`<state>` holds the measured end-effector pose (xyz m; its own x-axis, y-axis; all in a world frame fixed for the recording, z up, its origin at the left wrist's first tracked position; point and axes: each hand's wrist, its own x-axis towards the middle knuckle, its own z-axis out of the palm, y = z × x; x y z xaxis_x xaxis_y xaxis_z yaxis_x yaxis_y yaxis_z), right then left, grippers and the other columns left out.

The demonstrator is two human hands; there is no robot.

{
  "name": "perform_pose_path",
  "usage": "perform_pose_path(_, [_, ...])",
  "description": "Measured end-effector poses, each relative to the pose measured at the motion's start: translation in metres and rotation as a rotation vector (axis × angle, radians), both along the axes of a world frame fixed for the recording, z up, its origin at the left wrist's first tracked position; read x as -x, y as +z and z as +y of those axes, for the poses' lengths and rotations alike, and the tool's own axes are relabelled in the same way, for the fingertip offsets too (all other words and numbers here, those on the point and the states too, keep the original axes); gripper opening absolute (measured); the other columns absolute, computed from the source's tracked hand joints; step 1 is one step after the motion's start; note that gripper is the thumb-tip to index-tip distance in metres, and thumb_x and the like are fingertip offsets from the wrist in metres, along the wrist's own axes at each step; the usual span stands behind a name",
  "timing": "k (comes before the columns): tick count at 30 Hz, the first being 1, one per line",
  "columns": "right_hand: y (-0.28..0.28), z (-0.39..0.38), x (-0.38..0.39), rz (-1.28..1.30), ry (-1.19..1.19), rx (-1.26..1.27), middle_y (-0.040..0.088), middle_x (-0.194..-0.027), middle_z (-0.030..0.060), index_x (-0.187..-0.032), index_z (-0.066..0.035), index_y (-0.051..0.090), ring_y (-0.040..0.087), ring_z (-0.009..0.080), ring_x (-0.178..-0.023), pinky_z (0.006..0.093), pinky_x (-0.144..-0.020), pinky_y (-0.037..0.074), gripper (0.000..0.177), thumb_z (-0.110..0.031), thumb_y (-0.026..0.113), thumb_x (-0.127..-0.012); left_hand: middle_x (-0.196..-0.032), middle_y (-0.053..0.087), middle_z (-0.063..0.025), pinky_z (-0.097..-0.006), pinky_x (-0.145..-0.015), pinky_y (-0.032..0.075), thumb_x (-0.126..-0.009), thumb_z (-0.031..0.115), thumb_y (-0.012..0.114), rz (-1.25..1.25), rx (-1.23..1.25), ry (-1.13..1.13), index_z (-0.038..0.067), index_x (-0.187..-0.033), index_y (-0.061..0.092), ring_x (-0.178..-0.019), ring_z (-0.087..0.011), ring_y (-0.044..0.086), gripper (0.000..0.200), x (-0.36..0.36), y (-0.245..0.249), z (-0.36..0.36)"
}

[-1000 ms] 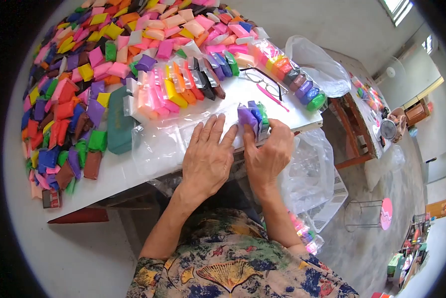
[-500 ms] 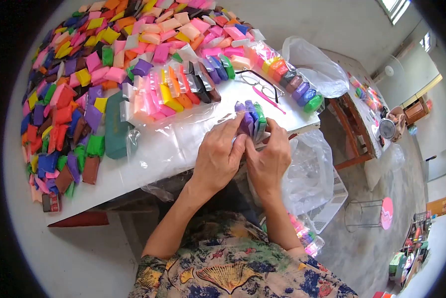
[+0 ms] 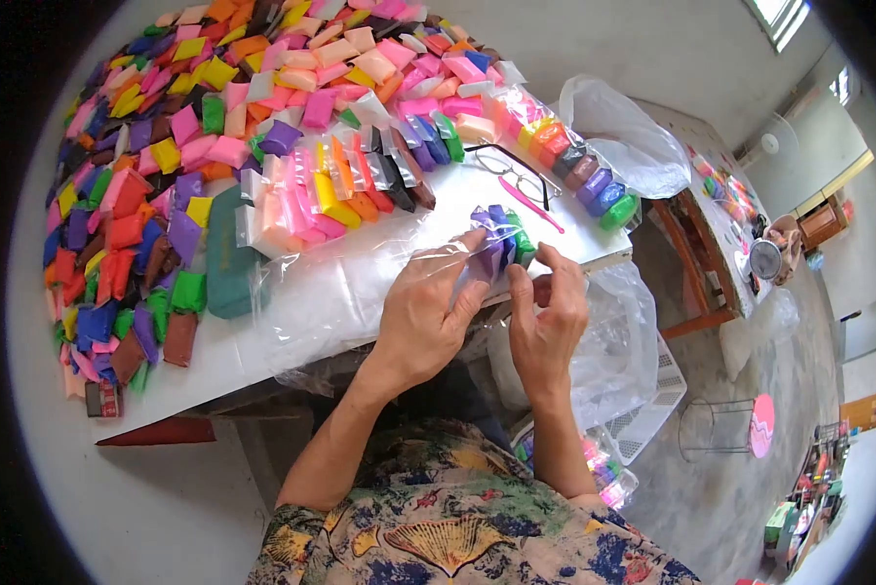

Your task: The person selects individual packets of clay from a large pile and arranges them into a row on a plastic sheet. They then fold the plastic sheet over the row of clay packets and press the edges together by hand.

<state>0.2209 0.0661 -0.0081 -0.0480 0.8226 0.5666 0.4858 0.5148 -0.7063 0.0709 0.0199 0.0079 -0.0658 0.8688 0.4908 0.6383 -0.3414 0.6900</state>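
Observation:
A small row of purple, blue and green wrapped packets stands near the table's front edge. My left hand is at their left side, its index fingertip against the purple packet and its thumb spread away below. Thin clear plastic film stretches from the left across the table to the left fingers. My right hand is on the right side, close to the green packet, thumb and index finger apart. Its other fingers curl partly out of sight. Behind the hands lies a bagged row of coloured packets.
Many loose coloured packets cover the left and back of the table. Eyeglasses, a pink stick-like tool and another filled clear bag lie farther back. A green case sits at left; a white basket stands below at right.
My thumbs have drawn back from the packets, and the right hand has shifted slightly right, its fingers spreading. The packets sit a little lower in view, and the film now lies over the left fingers.

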Motion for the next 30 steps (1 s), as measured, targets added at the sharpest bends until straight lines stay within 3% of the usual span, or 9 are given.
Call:
perform_pose_path(3, [0.012,-0.009,0.001,-0.148,-0.116,-0.347,0.057,-0.120,0.0223,-0.129,-0.002,0.057,0.057,0.0378,-0.110,0.0464,-0.093,0.044,0.048,-0.016,0.073,-0.086,-0.128,0.061,-0.0234,-0.0434,-0.106,0.041,-0.095,0.014,0.052,-0.019,0.024,-0.012,-0.004,-0.138,0.052,-0.121,-0.0390,0.055,0.046,0.000,0.000,-0.001])
perform_pose_path(7, [0.019,-0.004,0.011,-0.248,-0.004,-0.371,0.047,-0.139,0.0226,-0.136,-0.005,0.054,0.044,0.0389,-0.131,0.0524,-0.108,0.032,0.061,-0.021,0.075,-0.081,-0.127,0.059,-0.0223,-0.0400,-0.105,0.040,-0.098,0.011,0.050,-0.078,0.071,-0.050,-0.001,-0.143,0.048,-0.120,-0.0358,0.055,0.047,0.004,-0.003,-0.003])
perform_pose_path(11, [0.006,0.016,0.021,-0.319,0.074,-0.379,0.051,-0.137,0.0202,-0.134,-0.005,0.055,0.047,0.0401,-0.129,0.0513,-0.106,0.036,0.056,-0.015,0.073,-0.081,-0.127,0.057,-0.0237,-0.0406,-0.105,0.041,-0.099,0.009,0.048,-0.136,0.083,-0.041,-0.003,-0.142,0.047,-0.121,-0.0366,0.054,0.045,0.003,-0.003,-0.005])
perform_pose_path(14, [-0.005,0.021,0.026,-0.264,0.153,-0.350,0.053,-0.133,0.0202,-0.131,-0.004,0.057,0.051,0.0405,-0.124,0.0499,-0.103,0.041,0.051,-0.009,0.070,-0.081,-0.128,0.056,-0.0254,-0.0423,-0.105,0.041,-0.097,0.007,0.049,0.026,0.125,0.034,-0.007,-0.138,0.048,-0.121,-0.0398,0.053,0.043,-0.002,0.018,-0.019])
perform_pose_path(18, [-0.004,0.020,0.032,-0.249,0.128,-0.378,0.056,-0.128,0.0201,-0.126,-0.004,0.060,0.054,0.0397,-0.120,0.0484,-0.101,0.044,0.047,-0.003,0.068,-0.080,-0.133,0.054,-0.0236,-0.0502,-0.114,0.030,-0.095,0.012,0.054,0.629,0.091,0.315,-0.006,-0.135,0.051,-0.130,-0.0361,0.048,0.044,0.003,0.022,-0.038])
perform_pose_path(19, [-0.004,0.020,0.032,-0.257,0.132,-0.382,0.056,-0.128,0.0197,-0.126,-0.004,0.061,0.055,0.0395,-0.120,0.0486,-0.101,0.044,0.046,-0.002,0.067,-0.080,-0.136,0.053,-0.0216,-0.0534,-0.117,0.024,-0.095,0.015,0.055,0.642,0.187,0.388,-0.003,-0.135,0.052,-0.133,-0.0338,0.045,0.044,0.007,0.019,-0.041])
perform_pose_path(22, [-0.004,0.018,0.034,-0.283,0.133,-0.400,0.058,-0.127,0.0184,-0.124,-0.005,0.062,0.056,0.0389,-0.118,0.0490,-0.100,0.045,0.045,0.000,0.066,-0.079,-0.133,0.058,-0.0194,-0.0550,-0.116,0.024,-0.093,0.020,0.056,0.590,0.105,0.516,-0.002,-0.128,0.060,-0.131,-0.0308,0.049,0.042,0.021,-0.004,-0.048])
perform_pose_path(26, [-0.002,0.019,0.034,-0.301,0.123,-0.416,0.060,-0.125,0.0169,-0.122,-0.005,0.064,0.058,0.0378,-0.116,0.0476,-0.098,0.048,0.045,0.002,0.065,-0.078,-0.136,0.056,-0.0181,-0.0545,-0.112,0.027,-0.093,0.016,0.058,0.244,0.017,0.480,-0.002,-0.127,0.059,-0.129,-0.0317,0.049,0.039,0.038,-0.021,-0.055])
perform_pose_path(30, [-0.001,0.020,0.033,-0.267,0.128,-0.376,0.060,-0.123,0.0167,-0.121,-0.005,0.064,0.059,0.0369,-0.114,0.0444,-0.097,0.049,0.045,0.003,0.065,-0.077,-0.135,0.055,-0.0194,-0.0516,-0.111,0.029,-0.095,0.015,0.057,0.321,0.147,0.645,-0.003,-0.134,0.055,-0.130,-0.0354,0.046,0.043,0.040,-0.005,-0.069])
